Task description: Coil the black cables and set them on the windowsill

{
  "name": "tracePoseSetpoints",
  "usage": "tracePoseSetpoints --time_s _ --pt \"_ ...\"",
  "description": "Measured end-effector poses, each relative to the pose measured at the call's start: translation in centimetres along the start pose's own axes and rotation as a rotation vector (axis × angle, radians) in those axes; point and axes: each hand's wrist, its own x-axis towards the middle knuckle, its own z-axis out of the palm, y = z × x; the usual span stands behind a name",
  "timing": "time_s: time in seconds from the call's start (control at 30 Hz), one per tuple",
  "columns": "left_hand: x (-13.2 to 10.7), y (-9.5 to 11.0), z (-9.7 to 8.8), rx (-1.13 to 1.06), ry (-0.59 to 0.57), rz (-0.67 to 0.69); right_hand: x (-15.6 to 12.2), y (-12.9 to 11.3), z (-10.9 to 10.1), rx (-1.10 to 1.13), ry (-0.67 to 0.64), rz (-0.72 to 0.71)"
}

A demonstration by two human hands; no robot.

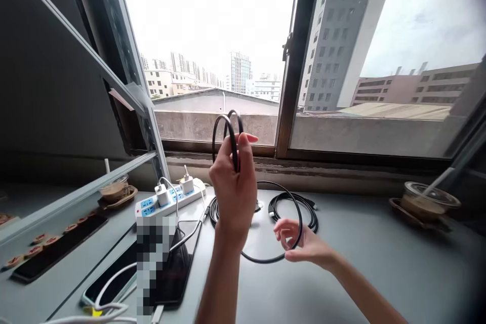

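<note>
My left hand (236,187) is raised in front of the window, its fingers closed round a black cable (214,134) whose loops stand up above the fist. A wide loop of the same cable hangs down to the right and passes across my right hand (304,244). That hand is low over the table, fingers loosely curved and thumb apart, with the cable lying against it between thumb and fingers. Behind it a coiled black cable (316,220) lies on the table. Another dark coil (213,211) is partly hidden by my left forearm.
On the left, a white power strip (195,193) carries two plugs and white cords. Dark phones or tablets (178,276) lie before it, partly pixelated. A drink cup (427,200) stands at right, another (114,190) at left behind a metal frame (146,106). The window sill (341,174) bounds the table.
</note>
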Motion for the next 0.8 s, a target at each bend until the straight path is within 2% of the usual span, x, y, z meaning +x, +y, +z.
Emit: tracePoseSetpoints --time_s 0.1,0.2,0.3,0.37,0.47,0.6,0.73,0.8 --pt "0.0 0.0 -0.6 0.034 0.082 0.144 0.3 -4.4 0.3 -0.024 0.280 -0.162" --pt "0.4 -0.1 -1.1 0.012 0.193 0.181 0.5 -9.6 0.3 0.059 0.492 -0.275" --pt "0.8 0.0 -1.9 -0.034 0.262 0.133 -0.4 -14.2 0.4 0.091 0.541 -0.444" --pt "1.1 0.2 -2.4 -0.087 0.288 0.068 -1.7 -16.1 0.9 -0.004 0.569 -0.526" --pt "1.4 0.3 -3.1 -0.165 0.299 0.024 -3.6 -17.0 2.0 -0.195 0.678 -0.547" --pt "1.6 0.0 -3.2 -0.292 0.332 0.051 -4.4 -16.5 3.0 -0.323 0.763 -0.514" --pt "1.1 -0.1 -1.9 -0.312 0.290 0.173 -3.8 -16.1 3.2 -0.386 0.799 -0.447" --pt "0.4 -0.1 -1.0 -0.328 0.305 0.245 -3.7 -15.7 3.3 -0.415 0.807 -0.415"
